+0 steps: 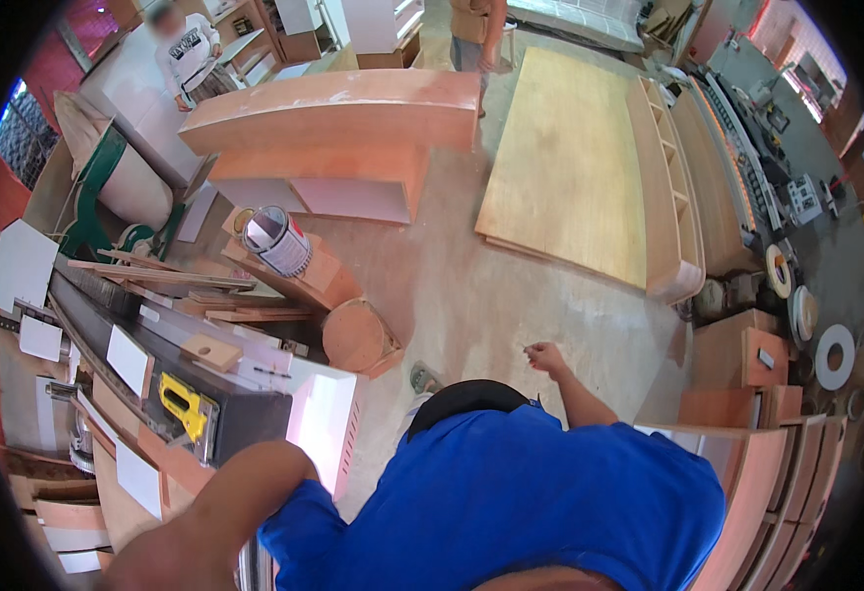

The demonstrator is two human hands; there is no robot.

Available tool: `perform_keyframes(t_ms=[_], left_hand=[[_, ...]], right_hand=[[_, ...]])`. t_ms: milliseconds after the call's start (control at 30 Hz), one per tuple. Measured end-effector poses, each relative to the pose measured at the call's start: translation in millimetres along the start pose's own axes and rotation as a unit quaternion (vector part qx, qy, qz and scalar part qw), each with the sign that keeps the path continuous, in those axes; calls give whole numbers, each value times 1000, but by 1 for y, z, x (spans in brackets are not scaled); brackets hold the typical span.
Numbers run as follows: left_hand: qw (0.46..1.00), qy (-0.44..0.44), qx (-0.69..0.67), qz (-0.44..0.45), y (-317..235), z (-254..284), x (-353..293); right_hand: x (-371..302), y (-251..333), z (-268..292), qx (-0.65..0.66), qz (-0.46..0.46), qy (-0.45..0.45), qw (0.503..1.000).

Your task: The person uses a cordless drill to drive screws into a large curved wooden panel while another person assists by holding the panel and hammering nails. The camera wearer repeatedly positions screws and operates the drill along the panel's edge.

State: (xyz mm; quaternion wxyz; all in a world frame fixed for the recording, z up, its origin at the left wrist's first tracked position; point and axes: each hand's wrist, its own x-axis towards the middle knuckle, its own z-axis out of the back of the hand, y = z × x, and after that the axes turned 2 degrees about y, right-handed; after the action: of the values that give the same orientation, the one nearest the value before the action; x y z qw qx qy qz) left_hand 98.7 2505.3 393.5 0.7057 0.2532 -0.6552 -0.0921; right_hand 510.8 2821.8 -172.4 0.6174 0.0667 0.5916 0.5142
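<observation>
My right hand (547, 361) hangs over the concrete floor, out to the right of my body. Its fingers are curled together, and a small dark tip shows at them, too small to name. My left forearm (217, 497) is bent and runs off at the lower left, so the hand itself is out of sight. Nearest to that arm lies a yellow hand tool (188, 409) with a loop handle, on a dark surface of the cluttered bench. Beside it are white panels (130, 360) and a small wooden block with a hole (210, 352).
A printed can (276, 241) with rolled sheets stands on an orange-brown wooden piece. Large cabinet carcasses (329, 108) lie ahead, with a person (188, 54) behind and another person (471, 39) beside them. Plywood sheets (560, 163) lie to the right, near a long tool-covered bench (816, 231).
</observation>
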Motion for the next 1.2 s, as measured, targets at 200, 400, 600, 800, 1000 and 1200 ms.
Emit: perform_keyframes(t_ms=[200, 400, 600, 800, 1000, 1200], left_hand=[[488, 245, 502, 671, 25, 57, -343], [317, 76, 205, 923, -49, 2, -481], [144, 100, 320, 931, -145, 21, -572], [-76, -257, 295, 917, -193, -12, -614], [114, -53, 288, 949, -94, -94, -642], [305, -4, 386, 870, -44, -107, -680]], right_hand=[[21, 73, -33, 145, -15, 64, 987], [68, 137, -30, 232, -8, 100, 968], [152, 231, -29, 248, -17, 161, 955], [253, 353, -11, 189, 71, 211, 956], [322, 417, 31, 116, 77, 154, 978], [357, 385, 49, -2, 31, 135, 990]])
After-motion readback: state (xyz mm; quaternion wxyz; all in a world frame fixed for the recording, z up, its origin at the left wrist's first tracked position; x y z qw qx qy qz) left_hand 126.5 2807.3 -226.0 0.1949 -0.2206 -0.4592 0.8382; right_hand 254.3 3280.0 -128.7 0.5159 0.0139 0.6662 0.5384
